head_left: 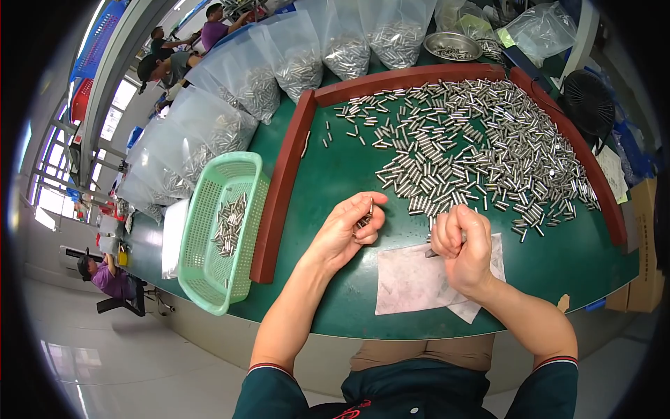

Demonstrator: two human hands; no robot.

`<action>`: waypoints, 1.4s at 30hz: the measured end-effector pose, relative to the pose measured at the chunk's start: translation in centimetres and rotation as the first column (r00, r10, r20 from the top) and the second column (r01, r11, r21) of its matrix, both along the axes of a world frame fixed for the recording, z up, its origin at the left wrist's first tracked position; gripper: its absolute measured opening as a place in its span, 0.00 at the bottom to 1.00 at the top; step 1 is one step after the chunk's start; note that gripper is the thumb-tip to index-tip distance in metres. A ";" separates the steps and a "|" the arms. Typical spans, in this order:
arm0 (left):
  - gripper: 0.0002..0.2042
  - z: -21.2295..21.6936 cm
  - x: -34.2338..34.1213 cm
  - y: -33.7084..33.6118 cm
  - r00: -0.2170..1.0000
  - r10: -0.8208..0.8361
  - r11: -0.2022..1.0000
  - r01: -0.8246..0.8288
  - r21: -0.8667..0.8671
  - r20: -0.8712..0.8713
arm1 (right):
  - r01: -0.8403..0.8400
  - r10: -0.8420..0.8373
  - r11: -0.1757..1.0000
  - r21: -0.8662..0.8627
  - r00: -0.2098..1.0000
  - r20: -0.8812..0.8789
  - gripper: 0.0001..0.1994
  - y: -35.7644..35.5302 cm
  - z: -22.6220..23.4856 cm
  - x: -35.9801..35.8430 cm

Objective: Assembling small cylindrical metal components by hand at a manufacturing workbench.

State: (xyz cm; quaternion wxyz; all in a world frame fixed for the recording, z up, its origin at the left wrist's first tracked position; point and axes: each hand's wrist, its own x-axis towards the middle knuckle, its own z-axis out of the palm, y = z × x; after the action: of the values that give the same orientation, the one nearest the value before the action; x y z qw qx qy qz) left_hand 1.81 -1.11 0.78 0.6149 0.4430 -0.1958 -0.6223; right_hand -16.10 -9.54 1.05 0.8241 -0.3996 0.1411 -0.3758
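Hundreds of pins point(520, 122) spread across the table's point(314, 178) far right on my remote feed, inside a red frame point(283, 195). My left hand point(336, 234) pinches a few more; my right hand point(466, 251) curls closed over pale sheets point(408, 283), around what I cannot tell. Others lie in the basket point(243, 258) at left.

Factory workshop; parts bags point(342, 42) (co-workers point(114, 281) beyond)
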 end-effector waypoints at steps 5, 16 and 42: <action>0.08 3.5 2.7 1.5 0.029 0.420 0.852 -0.358 -0.383 0.907 | 0.006 -0.006 1.000 -0.008 1.000 -0.004 0.19 0.0 -0.1 0.0; 0.12 4.3 8.3 5.9 -0.755 0.035 0.729 -0.429 -0.533 0.655 | -0.002 0.002 1.000 -0.002 1.000 -0.024 0.19 0.0 -0.2 -0.1; 0.08 0.3 -2.0 -1.7 -0.210 0.121 0.980 0.181 -0.083 0.970 | -0.031 0.032 0.998 0.061 0.999 -0.021 0.20 -0.4 -0.2 -0.4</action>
State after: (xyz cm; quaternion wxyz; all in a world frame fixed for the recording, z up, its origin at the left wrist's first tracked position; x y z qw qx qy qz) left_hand -0.20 -2.80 1.12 0.2578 0.6946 -0.6706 -0.0379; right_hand -16.47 -9.99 0.84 0.8401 -0.3809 0.1551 -0.3537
